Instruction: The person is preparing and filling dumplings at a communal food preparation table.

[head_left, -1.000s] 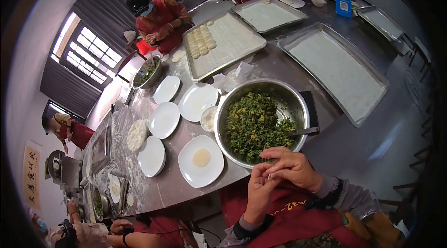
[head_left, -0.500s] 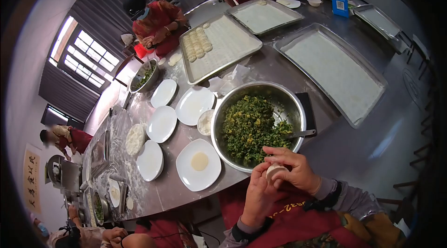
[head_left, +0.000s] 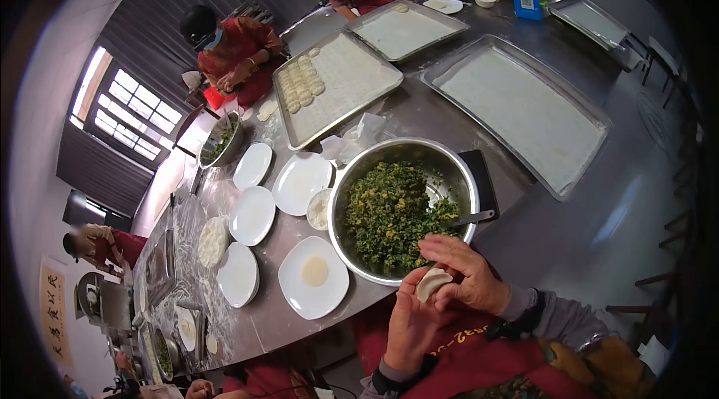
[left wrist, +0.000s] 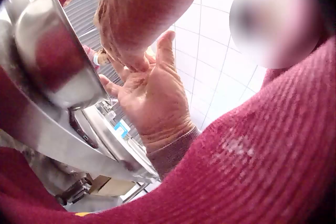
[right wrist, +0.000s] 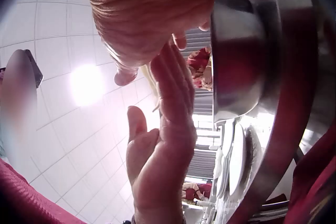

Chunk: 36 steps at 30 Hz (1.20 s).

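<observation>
A pale half-moon dumpling (head_left: 432,284) is held between my hands, close to the front rim of a steel bowl (head_left: 470,174) of chopped green filling (head_left: 389,212). My right hand (head_left: 473,283) holds it from the right, thumb at its near edge, other fingers stretched over toward the bowl. Beneath and left of it, my left hand (head_left: 410,328) supports it with fairly straight fingers. The right wrist view shows that left hand (right wrist: 168,134) upright, its fingertips partly covered by the right hand (right wrist: 152,24). In the left wrist view, the dumpling is hidden behind the hands.
On a square plate (head_left: 292,290) lies a round wrapper (head_left: 315,271). White plates (head_left: 253,215) and a small bowl of white powder (head_left: 317,209) sit left of the filling. A tray (head_left: 352,92) carries rows of dumplings; another tray (head_left: 517,107) lies right. Other people work around the table.
The dumpling, barely visible between my fingers before, now shows its folded half-moon side. My hands have parted slightly around it, and the head view has shifted a little.
</observation>
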Each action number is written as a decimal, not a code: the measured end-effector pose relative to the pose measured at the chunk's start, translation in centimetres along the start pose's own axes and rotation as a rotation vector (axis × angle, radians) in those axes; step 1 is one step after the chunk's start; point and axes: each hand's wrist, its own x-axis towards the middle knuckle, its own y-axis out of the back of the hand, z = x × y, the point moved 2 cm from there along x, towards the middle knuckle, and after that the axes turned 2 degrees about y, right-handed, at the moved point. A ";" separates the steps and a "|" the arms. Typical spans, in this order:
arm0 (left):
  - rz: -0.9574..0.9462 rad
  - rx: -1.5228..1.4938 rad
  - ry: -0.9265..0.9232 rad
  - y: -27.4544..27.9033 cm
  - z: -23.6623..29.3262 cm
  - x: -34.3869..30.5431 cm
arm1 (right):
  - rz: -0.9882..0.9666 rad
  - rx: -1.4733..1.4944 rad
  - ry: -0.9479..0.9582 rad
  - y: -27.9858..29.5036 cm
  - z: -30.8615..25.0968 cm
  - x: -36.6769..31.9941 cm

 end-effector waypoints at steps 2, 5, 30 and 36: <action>-0.007 0.013 0.007 -0.2 -0.3 0.0 | -0.032 -0.168 0.081 0.1 0.7 -0.2; -0.013 0.018 0.017 -0.3 -0.7 0.2 | -0.038 -0.267 0.152 0.2 0.7 -0.6; -0.039 0.191 0.167 0.3 0.9 -0.1 | -0.306 0.006 0.010 0.2 1.0 0.5; -0.137 0.045 0.205 1.3 0.9 -0.2 | -0.404 0.057 -0.040 0.1 -0.5 1.5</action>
